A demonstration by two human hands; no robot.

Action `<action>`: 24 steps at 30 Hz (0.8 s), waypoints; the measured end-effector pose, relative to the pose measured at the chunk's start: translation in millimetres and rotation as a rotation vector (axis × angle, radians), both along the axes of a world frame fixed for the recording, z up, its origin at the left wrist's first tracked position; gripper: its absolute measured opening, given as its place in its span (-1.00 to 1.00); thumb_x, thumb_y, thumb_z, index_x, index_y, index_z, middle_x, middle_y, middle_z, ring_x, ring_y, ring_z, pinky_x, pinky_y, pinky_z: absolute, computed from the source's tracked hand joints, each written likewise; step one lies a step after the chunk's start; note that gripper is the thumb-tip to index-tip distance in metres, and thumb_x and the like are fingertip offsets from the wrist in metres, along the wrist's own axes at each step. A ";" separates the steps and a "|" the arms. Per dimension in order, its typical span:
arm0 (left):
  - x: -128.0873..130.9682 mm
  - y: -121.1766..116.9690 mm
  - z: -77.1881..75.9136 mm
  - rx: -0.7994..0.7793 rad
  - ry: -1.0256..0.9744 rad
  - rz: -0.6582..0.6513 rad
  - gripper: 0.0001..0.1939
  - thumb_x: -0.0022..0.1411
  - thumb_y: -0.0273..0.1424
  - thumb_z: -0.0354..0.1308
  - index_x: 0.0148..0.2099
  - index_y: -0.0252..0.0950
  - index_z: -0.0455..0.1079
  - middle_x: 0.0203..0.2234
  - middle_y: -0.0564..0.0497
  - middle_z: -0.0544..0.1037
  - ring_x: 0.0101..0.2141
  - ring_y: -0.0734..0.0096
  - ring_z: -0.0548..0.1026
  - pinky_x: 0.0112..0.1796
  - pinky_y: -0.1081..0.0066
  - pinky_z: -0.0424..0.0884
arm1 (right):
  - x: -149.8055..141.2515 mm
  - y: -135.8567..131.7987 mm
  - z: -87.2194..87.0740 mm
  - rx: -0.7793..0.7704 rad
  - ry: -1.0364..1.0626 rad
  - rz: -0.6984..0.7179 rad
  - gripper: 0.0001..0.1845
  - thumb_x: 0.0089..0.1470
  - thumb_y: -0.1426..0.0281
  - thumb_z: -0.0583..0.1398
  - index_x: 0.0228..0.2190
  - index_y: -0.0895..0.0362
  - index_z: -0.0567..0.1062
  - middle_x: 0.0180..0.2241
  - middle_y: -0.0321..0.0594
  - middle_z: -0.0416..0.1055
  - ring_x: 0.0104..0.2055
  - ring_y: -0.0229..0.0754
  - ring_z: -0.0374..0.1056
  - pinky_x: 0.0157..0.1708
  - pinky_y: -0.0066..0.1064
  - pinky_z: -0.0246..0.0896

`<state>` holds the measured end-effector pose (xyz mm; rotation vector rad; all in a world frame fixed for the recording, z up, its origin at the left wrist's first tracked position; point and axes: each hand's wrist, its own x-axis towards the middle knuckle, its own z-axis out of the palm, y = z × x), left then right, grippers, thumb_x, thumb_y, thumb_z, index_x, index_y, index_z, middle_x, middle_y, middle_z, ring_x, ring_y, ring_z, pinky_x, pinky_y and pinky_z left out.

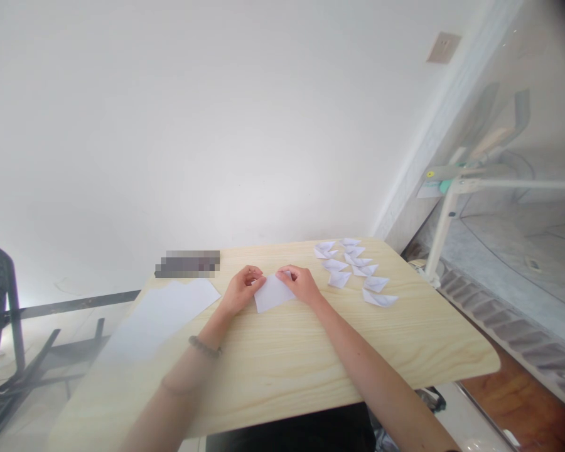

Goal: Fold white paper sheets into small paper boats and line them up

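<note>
A small folded sheet of white paper [274, 297] lies on the wooden table between my two hands. My left hand [241, 290] pinches its upper left corner, the fingers curled over the top. At the upper right of the same paper, my right hand [301, 284] grips the edge between thumb and fingers. Several folded paper boats [339, 279] stand in loose rows to the right of my right hand. Flat white paper sheets [169, 311] lie to the left of my left hand. The undersides of my fingertips are hidden.
The light wooden table [282, 376] ends at a white wall at the back. A blurred-out dark object [188, 264] sits at its far left corner. A black chair [0, 314] stands at the left, and a white metal frame [445, 232] at the right.
</note>
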<state>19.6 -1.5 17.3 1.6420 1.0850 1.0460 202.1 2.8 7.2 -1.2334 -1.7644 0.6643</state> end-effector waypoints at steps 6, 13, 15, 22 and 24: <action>-1.9 -1.4 2.3 0.075 0.179 0.011 -0.70 0.02 -0.20 0.02 -0.36 -0.34 0.38 -0.46 0.01 0.46 -0.52 0.48 0.34 -0.48 0.50 0.22 | -1.0 -2.0 0.9 0.001 -0.012 0.040 -0.69 -0.05 0.23 0.06 -0.41 0.17 0.48 -0.51 -0.27 0.41 -0.56 -0.36 0.18 -0.55 -0.54 0.03; -5.8 0.0 0.4 0.049 0.255 0.105 -0.66 -0.01 -0.17 0.02 -0.34 -0.33 0.41 -0.53 0.03 0.46 -0.59 0.48 0.30 -0.58 0.51 0.15 | -0.3 0.9 -4.2 -0.019 -0.051 0.079 -0.73 -0.04 0.32 0.04 -0.39 0.16 0.48 -0.55 -0.29 0.40 -0.59 -0.37 0.17 -0.58 -0.55 0.03; -5.8 0.1 0.5 0.048 0.249 0.098 -0.67 -0.01 -0.18 0.02 -0.35 -0.33 0.41 -0.53 0.03 0.46 -0.59 0.48 0.30 -0.58 0.52 0.15 | 0.0 1.6 -4.8 -0.028 -0.042 0.092 -0.74 -0.04 0.35 0.03 -0.38 0.16 0.48 -0.53 -0.28 0.41 -0.58 -0.36 0.18 -0.57 -0.55 0.05; -5.2 0.5 2.0 0.050 0.238 0.104 -0.68 -0.01 -0.19 0.03 -0.36 -0.34 0.42 -0.53 0.02 0.47 -0.58 0.48 0.30 -0.57 0.51 0.15 | -0.6 1.8 -5.4 -0.049 0.033 0.106 -0.72 -0.04 0.41 -0.01 -0.33 0.18 0.44 -0.51 -0.27 0.39 -0.54 -0.36 0.20 -0.54 -0.55 0.07; -5.3 0.9 2.0 0.051 0.245 0.102 -0.68 -0.01 -0.19 0.03 -0.35 -0.34 0.42 -0.52 0.02 0.47 -0.58 0.48 0.30 -0.56 0.51 0.15 | -0.3 1.6 -5.8 -0.049 0.042 0.105 -0.71 -0.04 0.42 -0.02 -0.29 0.19 0.41 -0.61 -0.33 0.32 -0.61 -0.38 0.13 -0.59 -0.57 0.03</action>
